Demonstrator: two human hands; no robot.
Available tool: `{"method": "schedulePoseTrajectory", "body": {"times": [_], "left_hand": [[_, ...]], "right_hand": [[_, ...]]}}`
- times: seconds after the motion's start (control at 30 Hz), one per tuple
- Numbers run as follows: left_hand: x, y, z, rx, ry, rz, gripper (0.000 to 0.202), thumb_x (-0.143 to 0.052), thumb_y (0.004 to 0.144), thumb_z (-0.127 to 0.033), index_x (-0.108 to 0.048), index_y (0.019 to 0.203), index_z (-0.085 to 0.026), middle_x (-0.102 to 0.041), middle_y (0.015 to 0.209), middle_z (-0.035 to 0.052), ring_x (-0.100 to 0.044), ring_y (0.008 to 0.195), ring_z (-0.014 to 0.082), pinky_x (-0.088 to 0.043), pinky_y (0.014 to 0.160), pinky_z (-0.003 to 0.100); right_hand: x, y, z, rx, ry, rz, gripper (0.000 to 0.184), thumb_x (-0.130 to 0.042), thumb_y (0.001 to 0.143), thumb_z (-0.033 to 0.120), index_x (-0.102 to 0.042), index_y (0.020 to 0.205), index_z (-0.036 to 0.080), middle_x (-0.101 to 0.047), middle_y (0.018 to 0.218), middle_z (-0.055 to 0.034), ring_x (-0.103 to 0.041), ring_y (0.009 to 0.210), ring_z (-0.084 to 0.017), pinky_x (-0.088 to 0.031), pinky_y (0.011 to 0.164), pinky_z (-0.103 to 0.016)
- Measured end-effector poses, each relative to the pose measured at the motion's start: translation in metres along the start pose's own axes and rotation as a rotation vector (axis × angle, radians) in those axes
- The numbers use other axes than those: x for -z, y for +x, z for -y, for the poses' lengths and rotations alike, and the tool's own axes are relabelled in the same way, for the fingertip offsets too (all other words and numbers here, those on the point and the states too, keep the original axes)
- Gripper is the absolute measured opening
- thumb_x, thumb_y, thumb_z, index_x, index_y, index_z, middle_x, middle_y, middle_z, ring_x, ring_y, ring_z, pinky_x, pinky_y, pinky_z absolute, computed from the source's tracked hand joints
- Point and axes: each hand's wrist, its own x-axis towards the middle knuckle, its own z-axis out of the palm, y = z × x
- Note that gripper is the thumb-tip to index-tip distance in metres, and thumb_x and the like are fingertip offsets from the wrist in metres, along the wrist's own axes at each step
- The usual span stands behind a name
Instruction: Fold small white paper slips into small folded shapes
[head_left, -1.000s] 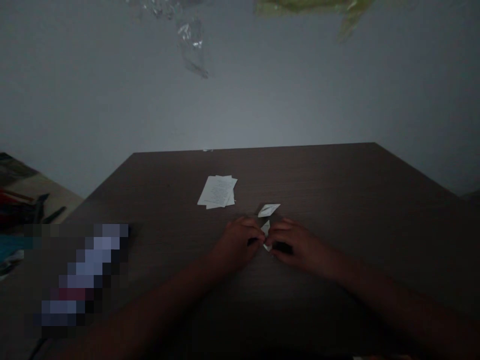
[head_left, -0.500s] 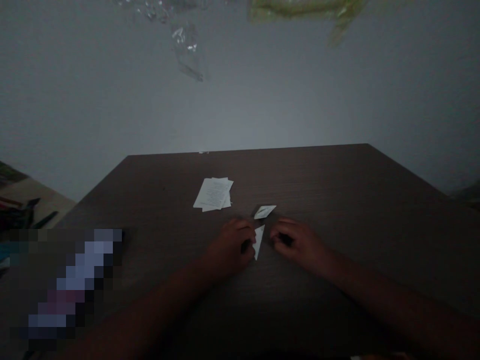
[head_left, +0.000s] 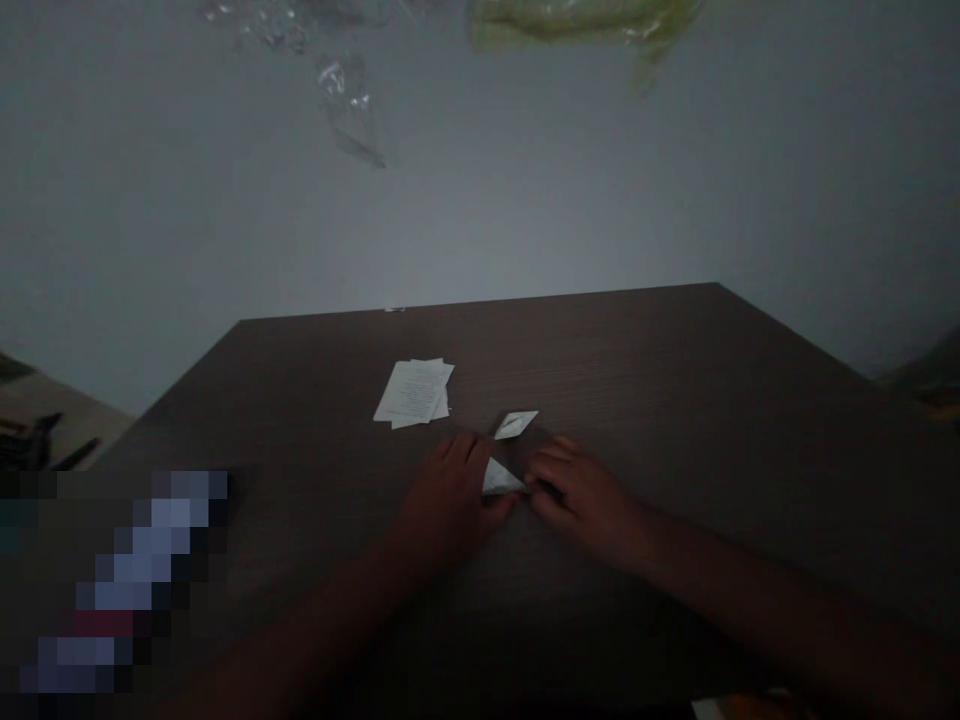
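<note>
**Two hands close on a white paper triangle at the table's near side**

The person's right hand (head_left: 581,500) is curled, its fingertips (head_left: 534,482) meeting the sharp right tip of a small white triangular paper piece (head_left: 500,478) and seeming to pinch it, though shadow makes the contact hard to read. The left hand (head_left: 446,495) lies palm down with its fingers spread, its thumb (head_left: 504,507) reaching the paper's lower edge. Whether that hand holds the paper or only steadies it, I cannot tell. The triangle lies flat between the two hands, its broad end toward the left hand and its point toward the right.

Just beyond it, and not touching either hand, rests a small white folded paper scrap (head_left: 516,424). Farther to the left lies a loose stack of printed white paper sheets (head_left: 412,392), slightly askew. All of this sits on a dark brown wood-grain tabletop (head_left: 600,360), which meets a plain grey wall (head_left: 480,200) at its far edge. A clear crumpled plastic film (head_left: 349,110) and a yellow-green plastic sheet (head_left: 577,20) show at the top of the view. A pixelated, unreadable patch (head_left: 127,580) covers the table's near-left corner.
</note>
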Motion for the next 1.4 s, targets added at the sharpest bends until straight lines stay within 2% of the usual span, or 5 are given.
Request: {"method": "schedulePoseTrajectory", "body": {"times": [0.3,0.77,0.87,1.03,1.4], "left_hand": [[0.0,-0.006,0.017,-0.067,-0.195,0.057,0.051,-0.067,0.099,-0.006,-0.071,0.146,-0.027,-0.078,0.153,0.0125,-0.075,0.143,0.0353,-0.062,0.125,0.052],[-0.007,-0.006,0.029,-0.038,-0.298,-0.021,0.053,-0.082,0.095,-0.01,-0.069,0.141,-0.032,-0.075,0.147,0.0115,-0.074,0.136,0.035,-0.064,0.121,0.054],[-0.008,-0.007,0.03,-0.048,-0.273,-0.026,0.047,-0.083,0.095,-0.014,-0.072,0.137,-0.031,-0.078,0.143,0.0103,-0.073,0.137,0.0373,-0.063,0.123,0.058],[-0.01,-0.006,0.032,-0.085,-0.285,-0.041,0.043,-0.081,0.094,-0.013,-0.075,0.134,-0.029,-0.082,0.133,0.0101,-0.076,0.126,0.0371,-0.067,0.113,0.057],[-0.01,-0.007,0.031,-0.134,-0.363,-0.027,0.045,-0.084,0.092,-0.013,-0.076,0.133,-0.03,-0.083,0.139,0.0097,-0.077,0.132,0.0381,-0.061,0.121,0.06]], "right_hand": [[0.0,-0.002,0.004,-0.006,0.165,-0.021,0.019,-0.058,0.11,0.012,-0.069,0.108,0.027,-0.081,0.107,-0.0055,-0.074,0.106,-0.026,-0.059,0.1,-0.044],[-0.002,-0.004,0.01,-0.291,0.587,-0.026,0.014,-0.063,0.11,0.021,-0.075,0.112,0.028,-0.087,0.125,-0.0062,-0.082,0.118,-0.025,-0.065,0.107,-0.044],[-0.004,-0.004,0.006,-0.362,0.702,-0.119,0.006,-0.072,0.108,0.03,-0.078,0.107,0.028,-0.085,0.137,-0.0088,-0.08,0.125,-0.028,-0.064,0.11,-0.048],[-0.008,-0.001,0.004,-0.57,0.993,-0.154,0.025,-0.091,0.093,0.051,-0.083,0.097,0.027,-0.085,0.124,-0.0086,-0.081,0.107,-0.026,-0.067,0.091,-0.042],[0.0,0.004,0.019,-0.76,1.294,-0.214,0.036,-0.108,0.073,0.041,-0.079,0.087,0.025,-0.085,0.119,-0.0057,-0.085,0.114,-0.028,-0.063,0.08,-0.033]]}}
